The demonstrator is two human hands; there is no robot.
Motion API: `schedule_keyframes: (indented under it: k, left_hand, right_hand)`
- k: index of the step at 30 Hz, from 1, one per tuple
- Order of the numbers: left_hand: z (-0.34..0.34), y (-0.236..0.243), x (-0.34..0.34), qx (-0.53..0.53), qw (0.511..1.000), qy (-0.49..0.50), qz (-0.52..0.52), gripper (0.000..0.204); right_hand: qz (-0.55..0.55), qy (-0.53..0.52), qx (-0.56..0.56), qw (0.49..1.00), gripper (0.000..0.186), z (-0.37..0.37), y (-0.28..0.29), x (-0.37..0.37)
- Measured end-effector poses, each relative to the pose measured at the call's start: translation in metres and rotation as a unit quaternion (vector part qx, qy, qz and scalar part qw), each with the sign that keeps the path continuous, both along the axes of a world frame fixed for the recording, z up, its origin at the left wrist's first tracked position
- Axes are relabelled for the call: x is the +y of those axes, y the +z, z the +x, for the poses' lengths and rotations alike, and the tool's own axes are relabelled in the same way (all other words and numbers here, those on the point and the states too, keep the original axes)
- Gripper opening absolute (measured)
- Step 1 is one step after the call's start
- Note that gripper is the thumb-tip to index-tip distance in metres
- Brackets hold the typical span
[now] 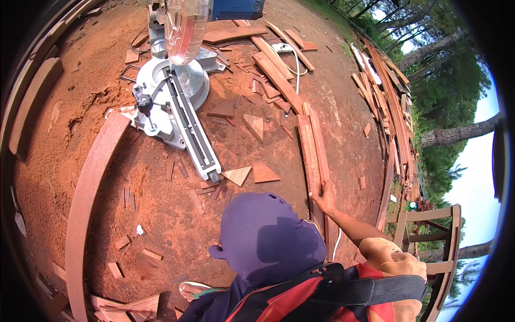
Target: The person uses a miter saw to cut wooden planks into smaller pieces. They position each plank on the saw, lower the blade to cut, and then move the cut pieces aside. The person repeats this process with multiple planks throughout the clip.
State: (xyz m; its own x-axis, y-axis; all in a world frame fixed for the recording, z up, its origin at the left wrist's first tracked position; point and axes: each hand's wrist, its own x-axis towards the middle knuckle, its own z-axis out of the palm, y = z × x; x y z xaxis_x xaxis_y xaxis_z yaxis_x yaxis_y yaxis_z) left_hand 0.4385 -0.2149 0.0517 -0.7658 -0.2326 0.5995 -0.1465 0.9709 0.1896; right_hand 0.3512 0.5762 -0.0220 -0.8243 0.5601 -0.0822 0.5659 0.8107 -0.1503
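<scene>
My right hand [325, 198] lies over the long, narrow, straight-edged boards [313, 155] of reddish wood running beneath and ahead of it, thumb to one side and fingers to the other, though I cannot tell whether it grips them, and my left hand is out of view. The boards' near ends are hidden behind my smooth purple clothing [244, 225], and the metal saw [179, 102], ahead and left of my hand, is cut off at its top. Flat triangular offcuts [265, 173] edge the room leftward, while rightward the reddish ground [347, 155] stretches to stacked planks [394, 112].
</scene>
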Motion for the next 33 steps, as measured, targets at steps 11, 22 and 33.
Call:
schedule_keyframes:
  k: [11, 22, 33]
  left_hand:
    - [-0.271, 0.103, 0.112, -0.034, 0.937, -0.346, 0.035, 0.025]
    - [-0.350, 0.099, 0.246, -0.292, 0.790, -0.538, 0.027, 0.031]
    - [-0.361, 0.094, 0.272, -0.314, 0.774, -0.541, 0.102, 0.028]
  right_hand:
    - [-0.194, -0.249, -0.077, 0.946, 0.149, 0.184, -0.004, -0.029]
    - [-0.325, -0.282, -0.009, 0.903, 0.095, 0.157, -0.007, 0.041]
    - [-0.099, -0.295, -0.062, 0.948, 0.112, 0.082, 0.044, 0.064]
